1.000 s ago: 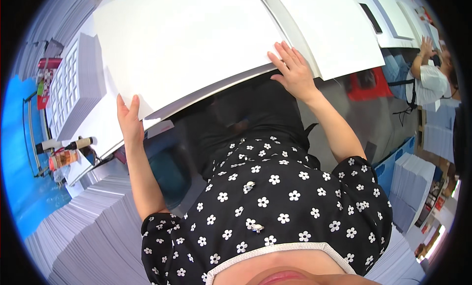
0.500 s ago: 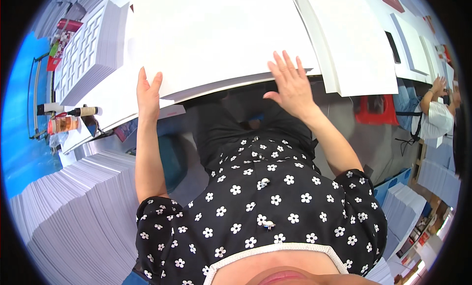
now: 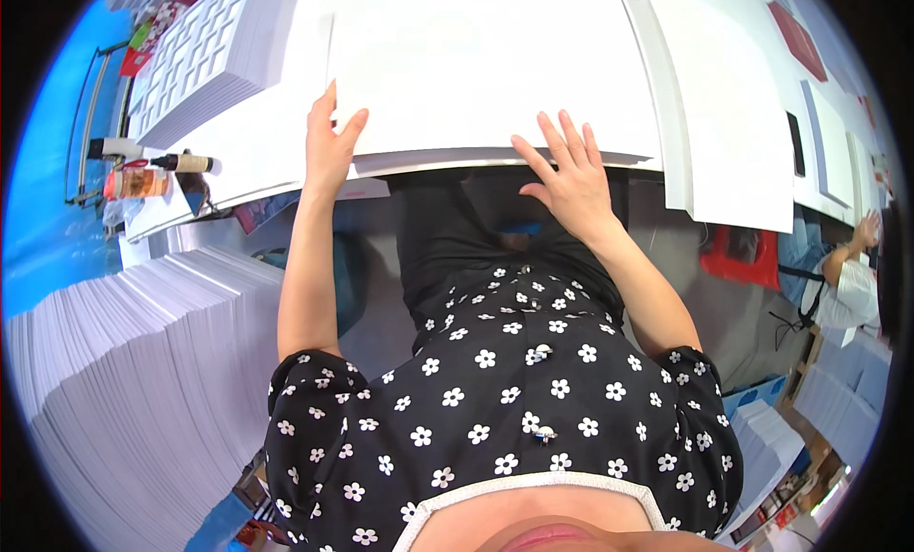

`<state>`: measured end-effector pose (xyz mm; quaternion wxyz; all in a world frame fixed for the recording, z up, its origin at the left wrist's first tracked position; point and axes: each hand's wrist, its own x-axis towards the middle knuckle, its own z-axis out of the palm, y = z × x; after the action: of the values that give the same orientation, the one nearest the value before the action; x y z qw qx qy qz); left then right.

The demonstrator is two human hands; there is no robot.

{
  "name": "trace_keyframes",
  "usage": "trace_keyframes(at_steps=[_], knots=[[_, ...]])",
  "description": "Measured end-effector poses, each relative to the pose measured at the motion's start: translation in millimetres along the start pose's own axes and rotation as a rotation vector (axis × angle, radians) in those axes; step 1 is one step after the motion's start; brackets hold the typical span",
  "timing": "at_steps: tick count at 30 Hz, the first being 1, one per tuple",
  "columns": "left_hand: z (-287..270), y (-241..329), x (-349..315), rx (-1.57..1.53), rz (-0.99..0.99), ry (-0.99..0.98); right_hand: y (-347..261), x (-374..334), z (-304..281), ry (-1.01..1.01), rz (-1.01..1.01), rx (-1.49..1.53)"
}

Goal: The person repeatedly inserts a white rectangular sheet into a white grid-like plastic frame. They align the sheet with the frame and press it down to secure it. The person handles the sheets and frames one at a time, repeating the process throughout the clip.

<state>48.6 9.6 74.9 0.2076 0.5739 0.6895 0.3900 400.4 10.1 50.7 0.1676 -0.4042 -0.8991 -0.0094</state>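
Observation:
A large white sheet or board (image 3: 486,71) lies on the table in front of me, its near edge at the table's front. My left hand (image 3: 333,150) is at its left side, fingers straight and held together, thumb apart over the sheet's edge. It is open and grips nothing visible. Palm down, my right hand (image 3: 571,180) rests at the near edge, right of the middle. Its fingers are spread over the white surface, and it is open too. Whether this is one sheet or a thin pile, I cannot tell.
White sheets (image 3: 728,123) overhang the table edge at right, beside a black flat object (image 3: 795,144). Cut-patterned white panels (image 3: 205,61) are stacked at left, near a dark bottle (image 3: 186,162) and an orange-filled jar (image 3: 138,183). A tall paper stack (image 3: 143,361) stands lower left. Another person's hand (image 3: 866,230) shows far right.
My view has turned, so the table appears tilted differently. My right hand has shifted left along the sheet's near edge. My left hand stays at the left side.

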Motion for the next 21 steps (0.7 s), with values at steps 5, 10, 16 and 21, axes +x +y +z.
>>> trace_keyframes(at_steps=[5, 10, 16, 21], knots=[[2.7, -11.2, 2.5, -0.225, -0.081, -0.099, -2.2, 0.7, 0.3, 0.012, 0.0, 0.009], [-3.6, -24.0, 7.8, -0.36, -0.081, -0.165, -3.5, 2.7, 0.0, 0.0, 0.001, 0.013], [-3.1, -34.9, 6.8, -0.384, -0.103, -0.205, -3.0, 3.1, 1.4, -0.002, 0.005, 0.019], [-3.6, -35.1, 4.4, -0.374, -0.145, -0.203, -4.4, 3.8, 1.3, -0.003, -0.003, 0.025]])
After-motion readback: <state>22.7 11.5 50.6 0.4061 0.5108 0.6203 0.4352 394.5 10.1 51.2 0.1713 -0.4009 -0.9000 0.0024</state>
